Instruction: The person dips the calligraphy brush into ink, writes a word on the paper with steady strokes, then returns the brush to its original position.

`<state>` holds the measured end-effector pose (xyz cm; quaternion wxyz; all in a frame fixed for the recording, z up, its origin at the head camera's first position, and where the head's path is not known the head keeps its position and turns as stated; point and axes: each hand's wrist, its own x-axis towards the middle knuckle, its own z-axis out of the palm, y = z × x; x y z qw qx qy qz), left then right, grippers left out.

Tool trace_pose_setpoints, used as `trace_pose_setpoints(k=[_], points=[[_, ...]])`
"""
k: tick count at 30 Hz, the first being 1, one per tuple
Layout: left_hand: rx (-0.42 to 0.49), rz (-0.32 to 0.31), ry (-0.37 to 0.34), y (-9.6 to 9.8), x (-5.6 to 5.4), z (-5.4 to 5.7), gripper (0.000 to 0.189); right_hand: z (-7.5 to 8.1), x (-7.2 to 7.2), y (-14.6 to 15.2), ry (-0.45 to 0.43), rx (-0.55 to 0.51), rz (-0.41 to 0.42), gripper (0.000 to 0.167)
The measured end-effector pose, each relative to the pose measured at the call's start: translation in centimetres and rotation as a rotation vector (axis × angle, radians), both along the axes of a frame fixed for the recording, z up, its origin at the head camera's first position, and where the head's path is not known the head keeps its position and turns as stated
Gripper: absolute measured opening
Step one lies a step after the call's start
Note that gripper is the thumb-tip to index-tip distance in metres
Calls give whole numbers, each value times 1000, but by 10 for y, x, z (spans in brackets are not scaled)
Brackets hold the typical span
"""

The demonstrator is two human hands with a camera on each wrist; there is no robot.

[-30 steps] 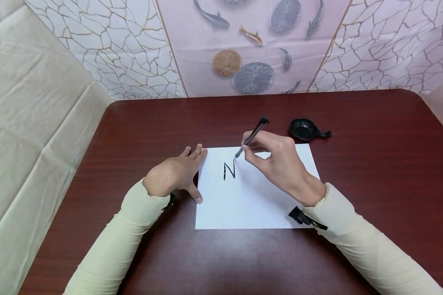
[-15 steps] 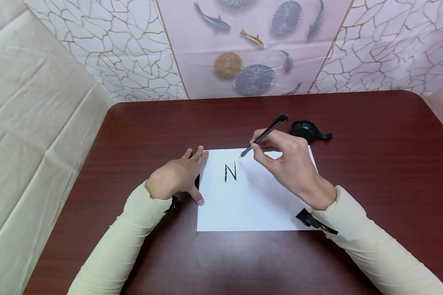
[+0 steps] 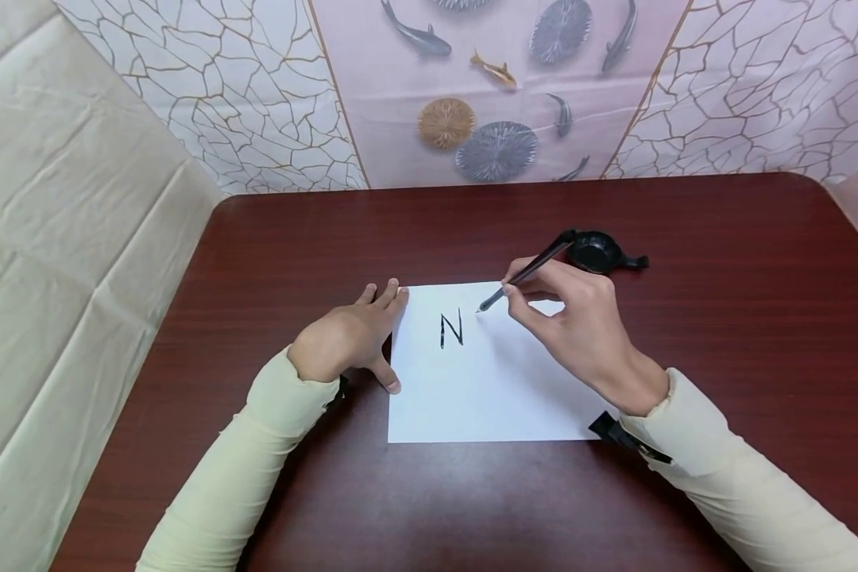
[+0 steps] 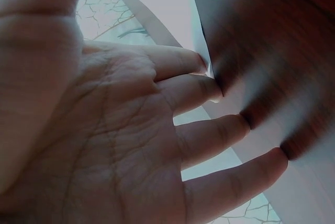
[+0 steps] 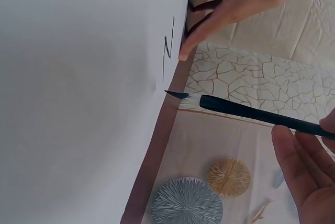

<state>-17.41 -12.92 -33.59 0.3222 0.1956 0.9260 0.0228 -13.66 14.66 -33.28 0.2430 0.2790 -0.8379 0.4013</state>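
A dark-handled ink brush (image 3: 542,258) slants in my right hand (image 3: 579,322), pinched between thumb and fingers. In the right wrist view the brush's (image 5: 251,113) bristles are black at the tip and pale near the handle. That tip is close over the white sheet of paper (image 3: 465,409), right of a black letter N (image 3: 452,329). My left hand (image 3: 346,338) rests at the sheet's left edge, fingers spread and straight, thumb lower on the same edge. Seen from the left wrist, its fingertips (image 4: 238,124) touch the table and the paper's edge.
A small black dish with a short handle (image 3: 595,254) sits behind the sheet, partly overlapped by the brush's upper end. The dark red wooden table (image 3: 307,238) ends at a patterned wall covering (image 3: 372,135). Pale cloth (image 3: 64,262) hangs on the left.
My right hand has moved right with the brush, away from the finished right stroke of the N. The left hand holds its place on the paper's edge.
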Motion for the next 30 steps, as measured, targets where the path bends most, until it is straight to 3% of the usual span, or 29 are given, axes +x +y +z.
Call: trace_pose_setpoints(k=[7,20,30], points=[[18,4,2,1,-1,0,136,-3,-2,1,9,-13,13,23],[44,9,27,-3,11,-9,137,-16,6,-1,-12,-17,31,27],[34,4,42,0,6,-3,138,-14,3,-1,12,-40,37,28]])
